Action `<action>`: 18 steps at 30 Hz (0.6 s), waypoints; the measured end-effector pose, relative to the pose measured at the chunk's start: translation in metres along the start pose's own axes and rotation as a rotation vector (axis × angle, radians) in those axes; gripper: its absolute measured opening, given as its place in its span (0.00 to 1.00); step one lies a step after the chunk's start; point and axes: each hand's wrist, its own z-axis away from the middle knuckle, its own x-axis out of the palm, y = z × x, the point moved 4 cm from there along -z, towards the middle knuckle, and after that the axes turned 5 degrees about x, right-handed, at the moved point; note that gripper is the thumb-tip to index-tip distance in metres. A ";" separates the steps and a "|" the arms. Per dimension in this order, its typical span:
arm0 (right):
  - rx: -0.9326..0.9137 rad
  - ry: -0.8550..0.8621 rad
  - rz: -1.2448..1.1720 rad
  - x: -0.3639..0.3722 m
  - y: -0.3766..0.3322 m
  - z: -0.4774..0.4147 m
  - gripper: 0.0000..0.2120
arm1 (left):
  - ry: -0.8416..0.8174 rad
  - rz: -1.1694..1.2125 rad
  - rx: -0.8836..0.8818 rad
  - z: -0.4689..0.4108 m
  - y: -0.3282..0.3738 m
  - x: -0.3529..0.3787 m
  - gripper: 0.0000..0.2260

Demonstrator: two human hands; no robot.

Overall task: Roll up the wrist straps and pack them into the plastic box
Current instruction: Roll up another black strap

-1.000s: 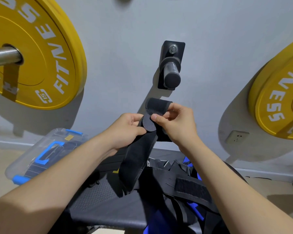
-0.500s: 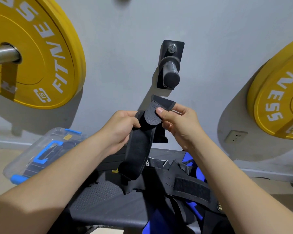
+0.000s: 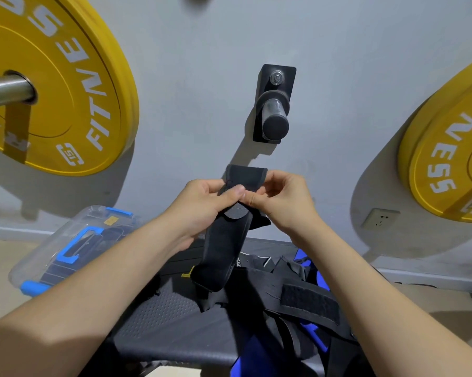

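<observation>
The plastic box (image 3: 66, 240) lies low and left of the fingers (image 3: 236, 191), nearer the left hand (image 3: 202, 205). Left and right hand (image 3: 281, 202) both pinch the wrist strap (image 3: 224, 248) at its upper end; its length hangs straight down below them, over the desk (image 3: 161, 322).

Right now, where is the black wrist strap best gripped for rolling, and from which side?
Grip the black wrist strap at its folded top end, from both sides, where the left hand and right hand pinch it; its tail hangs free below.
</observation>
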 end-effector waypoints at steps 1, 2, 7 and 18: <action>0.028 -0.016 0.025 0.002 0.000 0.001 0.15 | 0.027 -0.022 0.005 0.001 0.000 0.000 0.11; 0.077 -0.061 0.009 0.004 0.002 0.002 0.15 | 0.044 -0.044 0.006 0.000 -0.001 -0.001 0.11; 0.256 -0.210 -0.312 0.015 0.002 0.009 0.05 | 0.087 -0.185 0.030 -0.001 0.001 0.000 0.13; 0.249 0.215 -0.136 -0.012 0.010 -0.003 0.24 | -0.103 -0.193 0.081 -0.002 -0.003 0.000 0.08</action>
